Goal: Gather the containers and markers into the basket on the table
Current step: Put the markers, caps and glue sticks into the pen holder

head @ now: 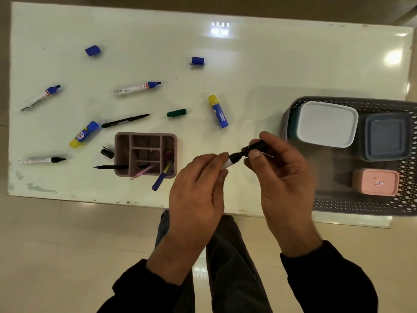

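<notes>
Head view: left hand [196, 188] and right hand [284, 184] are raised side by side above the table's [248, 64] near edge, knuckles toward the camera. Loose markers [136, 88] and glue sticks [84, 134] scatter the left half, a pen organizer [121, 152] stands just left of the hands, and the basket [361, 207] with three lidded containers [327, 124] fills the right end. Left fingers curl round a black marker [234, 158]; right thumb and fingers pinch its cap [257, 146] at the tip.
</notes>
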Demonstrator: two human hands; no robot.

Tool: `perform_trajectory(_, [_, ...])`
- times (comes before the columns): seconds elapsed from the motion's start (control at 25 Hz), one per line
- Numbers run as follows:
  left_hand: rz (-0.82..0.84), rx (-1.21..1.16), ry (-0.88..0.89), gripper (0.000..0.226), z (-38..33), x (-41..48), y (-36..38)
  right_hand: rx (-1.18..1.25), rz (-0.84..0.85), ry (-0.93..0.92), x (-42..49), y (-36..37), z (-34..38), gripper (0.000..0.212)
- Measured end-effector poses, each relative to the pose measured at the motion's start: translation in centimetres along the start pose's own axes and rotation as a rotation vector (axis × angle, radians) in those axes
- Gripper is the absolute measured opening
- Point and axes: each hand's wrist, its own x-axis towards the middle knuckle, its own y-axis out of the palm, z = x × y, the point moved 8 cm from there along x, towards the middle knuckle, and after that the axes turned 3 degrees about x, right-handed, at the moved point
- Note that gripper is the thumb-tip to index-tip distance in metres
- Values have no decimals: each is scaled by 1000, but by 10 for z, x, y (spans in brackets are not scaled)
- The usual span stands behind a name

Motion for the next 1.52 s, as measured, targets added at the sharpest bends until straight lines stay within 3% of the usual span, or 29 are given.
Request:
perform_trajectory(0.16, [-23, 34, 70, 33, 1, -3, -22, -8, 64, 1, -11, 19, 3, 31])
perform_trajectory(0.36, [174, 9, -18, 37, 17, -9, -26, -51, 56, -24, -35, 45, 1, 40])
perform_trajectory(0.6, [-39, -102, 33, 31, 34, -20, -65, -111, 0, -73, -58, 80, -5, 39])
perform_trajectory(0.88, [-53, -151, 67, 30, 67, -6, -102, -127, 23, -117, -69, 126, -6, 39])
perform_trajectory(1.0, [-9, -181, 61, 39, 86, 12, -116, -153, 30, -257, -51, 138, 7, 37])
perform_trajectory(1.08, [-79, -180, -1, 43, 118, 25, -134, -187, 33, -371, -30, 148, 13, 37])
perform_trajectory(1.28, [-201, -108, -184, 35, 207, 44, -159, -483, 141, -450, -6, 176, -14, 33])
perform_trajectory(1.52, [-87, -65, -221, 30, 248, 64, -132, -808, 246, -332, 3, 184, -66, 22])
